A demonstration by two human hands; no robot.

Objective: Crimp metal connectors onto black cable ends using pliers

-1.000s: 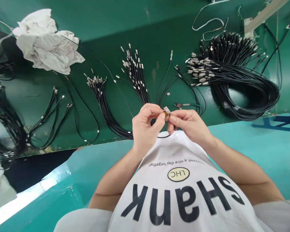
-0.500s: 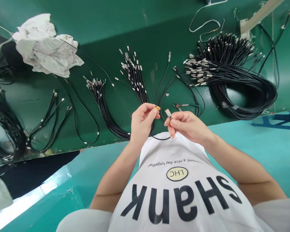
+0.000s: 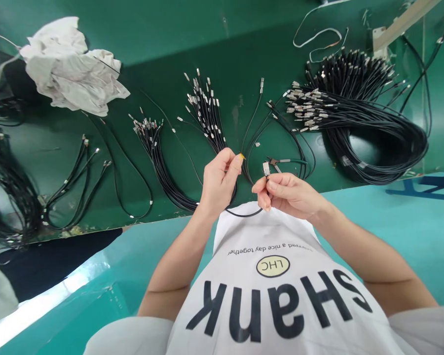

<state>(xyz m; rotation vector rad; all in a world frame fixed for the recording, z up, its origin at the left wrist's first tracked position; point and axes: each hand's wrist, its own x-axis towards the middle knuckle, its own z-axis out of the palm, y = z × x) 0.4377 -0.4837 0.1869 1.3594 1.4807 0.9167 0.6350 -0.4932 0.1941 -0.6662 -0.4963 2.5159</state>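
My left hand [image 3: 219, 181] is closed, pinching a small yellow piece [image 3: 240, 156] at its fingertips. My right hand [image 3: 283, 192] is closed on the end of a thin black cable [image 3: 244, 213], whose silver metal connector [image 3: 266, 169] sticks up from the fingers. The cable loops down under both hands, in front of my white shirt. The two hands are held apart, just above the near edge of the green table [image 3: 192, 44].
Bundles of black cables with silver tips lie on the table: a large coil [image 3: 370, 128] at the right, smaller bundles [image 3: 207, 113] in the middle and several at the left. Small cutters [image 3: 281, 160] lie beyond my right hand. A crumpled white cloth [image 3: 70, 69] sits far left.
The hands were together at the connector; now they have drawn apart, the left carrying the yellow piece off to the left and the right keeping the connector.
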